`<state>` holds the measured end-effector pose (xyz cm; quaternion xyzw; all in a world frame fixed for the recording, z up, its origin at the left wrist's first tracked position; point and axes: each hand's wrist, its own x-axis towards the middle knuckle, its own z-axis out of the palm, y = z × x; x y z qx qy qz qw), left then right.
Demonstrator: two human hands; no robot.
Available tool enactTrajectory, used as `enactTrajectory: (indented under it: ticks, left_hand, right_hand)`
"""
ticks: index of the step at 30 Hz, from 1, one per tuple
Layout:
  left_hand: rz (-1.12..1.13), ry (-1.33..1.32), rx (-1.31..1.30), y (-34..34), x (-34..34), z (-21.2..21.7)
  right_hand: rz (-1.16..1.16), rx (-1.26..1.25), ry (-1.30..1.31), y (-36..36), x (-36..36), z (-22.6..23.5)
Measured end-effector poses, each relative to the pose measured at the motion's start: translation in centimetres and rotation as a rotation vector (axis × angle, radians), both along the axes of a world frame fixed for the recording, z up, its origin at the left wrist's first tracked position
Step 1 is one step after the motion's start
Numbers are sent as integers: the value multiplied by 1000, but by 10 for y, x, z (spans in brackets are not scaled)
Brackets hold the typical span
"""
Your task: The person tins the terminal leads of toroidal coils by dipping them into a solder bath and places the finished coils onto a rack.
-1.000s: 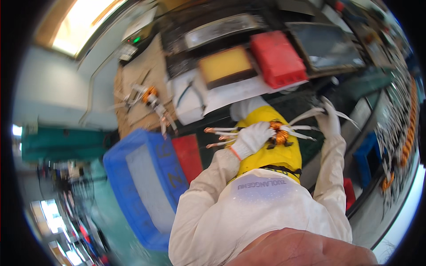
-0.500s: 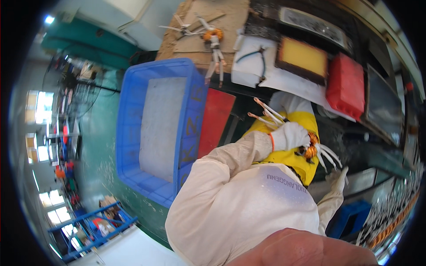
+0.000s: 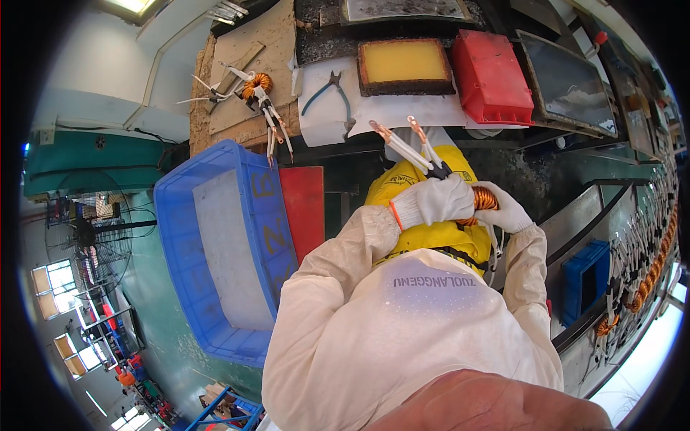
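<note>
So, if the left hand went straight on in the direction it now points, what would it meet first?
The left hand would first meet the copper coil, right in front of it, then probably the right hand beyond. Depth is hard to judge in this view.

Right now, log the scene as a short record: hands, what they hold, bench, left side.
Left hand: gloved, closed around white leads beside the coil
Right hand: gloved, gripping the copper coil at its right side
Lead ends: bare copper tips, pointing toward the bench
Bench, left: second copper coil with white leads, on a brown board
Bench, middle: blue-handled pliers on white paper; yellow slab; red box
Left side: blue crate
</note>
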<state>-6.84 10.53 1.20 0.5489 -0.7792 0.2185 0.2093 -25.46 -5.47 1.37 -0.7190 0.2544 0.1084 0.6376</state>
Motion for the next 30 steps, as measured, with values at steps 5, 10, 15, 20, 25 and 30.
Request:
enactTrajectory:
  ticks: [5, 10, 15, 20, 25, 30]
  left_hand:
    - [3, 88, -5, 9, 1, 12]
    - [3, 560, 227, 44, -4, 35]
    - [331, 984, 751, 64, 14, -19]
    - [348, 2229, 474, 67, 15, -33]
    - [-22, 2743, -77, 67, 20, -68]
    - [12, 2769, -57, 66, 19, -82]
  right_hand:
    - [-96, -353, 38, 22, 17, 32]
    - [-115, -605, -137, 19, 23, 37]
    - [-86, -709, -170, 25, 26, -4]
    - [-127, -739, -134, 37, 34, -3]
    - [-121, -715, -152, 38, 29, -10]
    - [-159, -683, -144, 41, 23, -13]
